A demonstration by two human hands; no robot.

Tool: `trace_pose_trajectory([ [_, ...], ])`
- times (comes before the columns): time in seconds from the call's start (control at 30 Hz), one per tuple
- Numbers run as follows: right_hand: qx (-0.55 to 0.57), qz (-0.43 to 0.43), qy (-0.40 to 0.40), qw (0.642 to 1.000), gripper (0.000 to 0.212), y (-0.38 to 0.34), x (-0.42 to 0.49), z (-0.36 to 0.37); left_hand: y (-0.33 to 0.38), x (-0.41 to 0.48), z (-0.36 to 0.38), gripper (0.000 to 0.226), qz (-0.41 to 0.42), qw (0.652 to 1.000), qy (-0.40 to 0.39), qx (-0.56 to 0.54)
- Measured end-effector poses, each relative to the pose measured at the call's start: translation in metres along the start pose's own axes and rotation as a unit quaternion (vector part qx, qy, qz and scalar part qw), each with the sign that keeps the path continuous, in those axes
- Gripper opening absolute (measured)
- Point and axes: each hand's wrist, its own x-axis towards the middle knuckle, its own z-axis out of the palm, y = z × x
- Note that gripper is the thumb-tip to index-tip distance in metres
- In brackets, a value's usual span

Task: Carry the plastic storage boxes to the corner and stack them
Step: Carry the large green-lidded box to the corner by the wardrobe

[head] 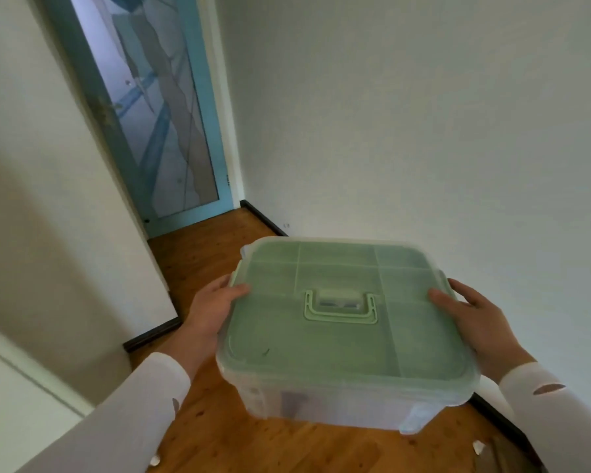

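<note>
A clear plastic storage box (321, 401) with a pale green lid (342, 336) and a folded green handle (340, 307) is held in the air above the wooden floor. My left hand (212, 308) grips its left edge, thumb on the lid and fingers down the side. My right hand (475, 315) grips the right edge the same way. The box sits level, close to the right wall.
A wooden floor (212, 254) runs ahead to a blue-framed glass door (157, 124). The white right wall (423, 131) with a dark skirting board meets the door frame in a corner (243, 203). A white wall juts out on the left (65, 233).
</note>
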Motion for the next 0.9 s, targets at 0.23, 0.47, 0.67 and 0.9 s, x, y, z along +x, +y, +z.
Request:
trace_pose_trajectory([
  [0.23, -0.009, -0.001, -0.052, 0.999, 0.05, 0.009, -0.02, 0.062, -0.002, -0.027, -0.08, 0.024, 0.002, 0.998, 0.058, -0.021],
  [0.47, -0.029, -0.003, -0.112, 0.993, 0.054, 0.013, -0.057, 0.126, -0.015, -0.065, -0.161, 0.051, 0.013, 0.992, 0.124, -0.033],
  [0.67, -0.04, -0.006, -0.148, 0.988, 0.03, 0.011, -0.097, 0.179, -0.023, -0.101, -0.223, 0.059, 0.021, 0.984, 0.164, -0.065],
  [0.9, -0.033, 0.009, -0.222, 0.975, 0.051, 0.008, -0.146, 0.24, -0.032, -0.159, -0.292, 0.053, 0.037, 0.967, 0.238, -0.085],
])
